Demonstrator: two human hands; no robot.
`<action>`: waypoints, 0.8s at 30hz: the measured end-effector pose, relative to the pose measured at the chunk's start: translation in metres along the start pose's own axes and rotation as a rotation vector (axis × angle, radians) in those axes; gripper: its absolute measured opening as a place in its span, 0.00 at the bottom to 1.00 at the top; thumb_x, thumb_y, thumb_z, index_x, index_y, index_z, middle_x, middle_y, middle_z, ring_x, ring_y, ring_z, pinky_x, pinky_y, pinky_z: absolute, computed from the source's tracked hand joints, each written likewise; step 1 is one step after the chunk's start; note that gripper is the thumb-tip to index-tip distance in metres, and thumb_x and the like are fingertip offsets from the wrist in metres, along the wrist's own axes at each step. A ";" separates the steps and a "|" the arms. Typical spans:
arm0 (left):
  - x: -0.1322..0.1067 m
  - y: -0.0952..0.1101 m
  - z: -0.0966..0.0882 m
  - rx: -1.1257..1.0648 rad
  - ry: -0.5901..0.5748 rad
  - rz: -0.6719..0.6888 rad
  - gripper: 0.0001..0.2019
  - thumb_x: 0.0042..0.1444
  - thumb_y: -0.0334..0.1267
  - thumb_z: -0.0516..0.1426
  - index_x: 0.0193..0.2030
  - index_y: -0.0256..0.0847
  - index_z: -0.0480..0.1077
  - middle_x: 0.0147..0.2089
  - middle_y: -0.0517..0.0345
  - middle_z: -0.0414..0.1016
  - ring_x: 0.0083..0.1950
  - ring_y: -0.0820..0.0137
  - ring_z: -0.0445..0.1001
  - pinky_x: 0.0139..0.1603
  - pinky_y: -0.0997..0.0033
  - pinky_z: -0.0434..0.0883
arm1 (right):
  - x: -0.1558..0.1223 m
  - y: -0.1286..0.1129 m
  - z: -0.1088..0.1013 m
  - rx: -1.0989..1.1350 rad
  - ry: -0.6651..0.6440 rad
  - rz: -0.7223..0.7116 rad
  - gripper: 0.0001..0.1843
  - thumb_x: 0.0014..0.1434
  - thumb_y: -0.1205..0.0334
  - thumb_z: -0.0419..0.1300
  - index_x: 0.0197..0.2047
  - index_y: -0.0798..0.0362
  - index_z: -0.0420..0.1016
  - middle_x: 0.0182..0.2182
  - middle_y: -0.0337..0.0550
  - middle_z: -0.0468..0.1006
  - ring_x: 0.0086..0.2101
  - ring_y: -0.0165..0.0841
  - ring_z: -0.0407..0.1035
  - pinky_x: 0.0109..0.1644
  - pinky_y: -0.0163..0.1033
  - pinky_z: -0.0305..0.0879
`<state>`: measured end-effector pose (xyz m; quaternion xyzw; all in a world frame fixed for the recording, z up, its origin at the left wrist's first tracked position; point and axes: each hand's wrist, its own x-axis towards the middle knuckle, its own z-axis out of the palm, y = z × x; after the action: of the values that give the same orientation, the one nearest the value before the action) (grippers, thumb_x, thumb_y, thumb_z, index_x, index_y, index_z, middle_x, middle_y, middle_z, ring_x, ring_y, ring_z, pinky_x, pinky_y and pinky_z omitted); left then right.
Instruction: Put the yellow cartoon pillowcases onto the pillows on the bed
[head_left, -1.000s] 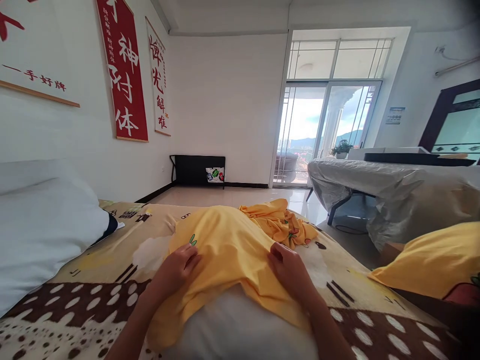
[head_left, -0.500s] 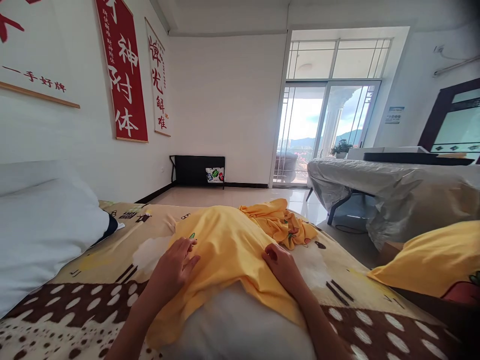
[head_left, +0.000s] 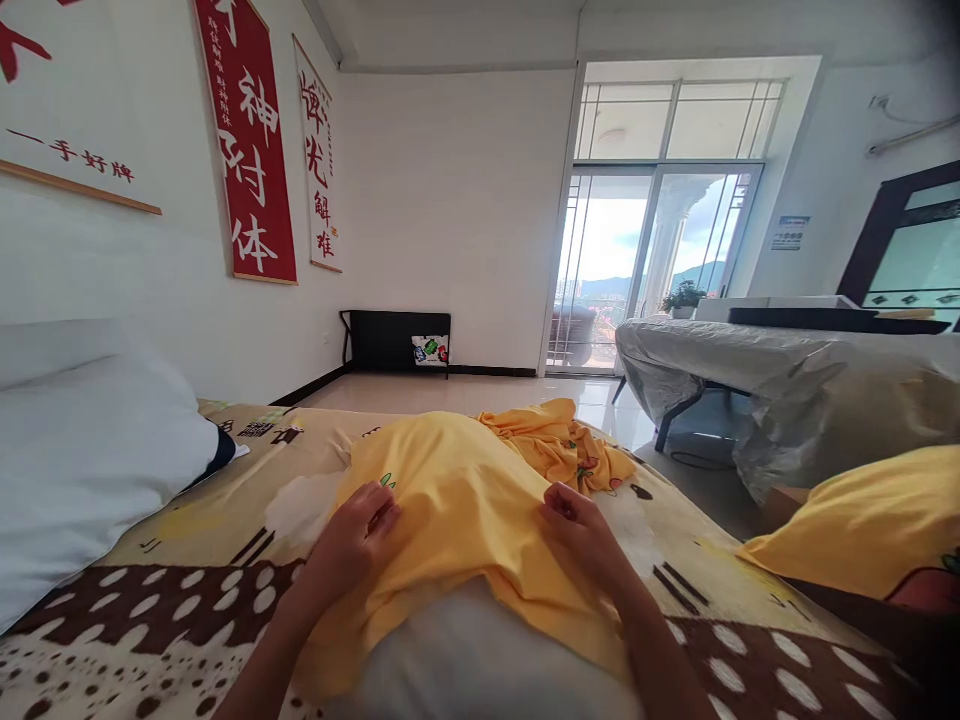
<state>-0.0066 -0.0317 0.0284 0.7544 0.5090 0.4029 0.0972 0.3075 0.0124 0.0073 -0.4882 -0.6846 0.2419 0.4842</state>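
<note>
so, fingers [head_left: 384, 508] on pillowcase [head_left: 454, 485] (yellow)

Daylight enters through the tall white-framed glass sliding door [head_left: 650, 250], nearly burning out the sky [head_left: 609, 232] and leaving glare on the glossy pale tiled floor [head_left: 510, 388] and crinkled clear plastic sheet [head_left: 690, 345]. The plain white far wall [head_left: 450, 200] reads dim, greyish. Wide-angle distortion stretches the margins, right-hand corners darken, and the soft white pillow [head_left: 480, 650] foreground is blurred.
</note>
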 end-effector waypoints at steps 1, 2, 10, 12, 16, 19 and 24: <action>-0.001 0.001 -0.002 -0.003 -0.007 -0.004 0.15 0.62 0.45 0.45 0.26 0.41 0.53 0.29 0.61 0.60 0.30 0.71 0.59 0.32 0.72 0.58 | 0.000 0.000 -0.002 0.044 -0.018 0.011 0.14 0.50 0.52 0.56 0.24 0.52 0.58 0.21 0.33 0.58 0.25 0.28 0.52 0.28 0.34 0.51; -0.001 0.002 -0.003 -0.002 -0.014 -0.005 0.15 0.61 0.45 0.46 0.25 0.41 0.53 0.28 0.62 0.60 0.29 0.71 0.59 0.32 0.72 0.57 | 0.000 0.001 -0.004 0.079 -0.036 0.022 0.15 0.49 0.52 0.57 0.24 0.52 0.58 0.21 0.33 0.57 0.25 0.27 0.51 0.28 0.33 0.50; -0.012 0.022 -0.018 0.010 -0.119 -0.009 0.18 0.60 0.45 0.47 0.22 0.40 0.51 0.25 0.62 0.57 0.28 0.73 0.57 0.29 0.72 0.55 | -0.003 -0.002 -0.016 0.123 -0.232 0.078 0.18 0.45 0.51 0.62 0.22 0.53 0.58 0.20 0.32 0.55 0.24 0.25 0.48 0.26 0.33 0.44; -0.017 0.029 -0.023 -0.027 -0.126 -0.006 0.18 0.60 0.45 0.47 0.22 0.40 0.52 0.25 0.62 0.58 0.28 0.73 0.58 0.29 0.73 0.55 | -0.008 -0.011 -0.023 0.131 -0.284 0.083 0.17 0.46 0.52 0.62 0.22 0.53 0.59 0.20 0.33 0.56 0.24 0.26 0.48 0.27 0.33 0.44; -0.025 0.042 -0.031 -0.151 0.005 0.010 0.18 0.59 0.46 0.48 0.21 0.40 0.54 0.25 0.62 0.56 0.28 0.73 0.57 0.27 0.74 0.55 | -0.018 -0.029 -0.037 0.265 -0.297 0.079 0.17 0.47 0.51 0.62 0.24 0.53 0.60 0.22 0.34 0.57 0.26 0.26 0.50 0.28 0.33 0.47; -0.023 0.040 -0.030 -0.189 0.046 0.007 0.18 0.59 0.46 0.48 0.21 0.40 0.54 0.25 0.63 0.55 0.28 0.74 0.56 0.29 0.74 0.54 | -0.018 -0.029 -0.033 0.222 -0.319 0.055 0.16 0.48 0.51 0.60 0.25 0.53 0.59 0.23 0.34 0.57 0.26 0.27 0.50 0.28 0.33 0.48; -0.012 0.020 -0.017 0.060 -0.584 -0.151 0.12 0.51 0.35 0.50 0.20 0.38 0.52 0.22 0.64 0.54 0.26 0.75 0.55 0.27 0.74 0.51 | -0.015 -0.015 -0.012 -0.362 -0.559 0.013 0.09 0.46 0.68 0.54 0.19 0.54 0.57 0.19 0.33 0.57 0.25 0.26 0.50 0.29 0.34 0.47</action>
<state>-0.0062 -0.0556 0.0447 0.8009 0.5257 0.1452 0.2470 0.3126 -0.0087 0.0175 -0.4852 -0.8198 0.2442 0.1815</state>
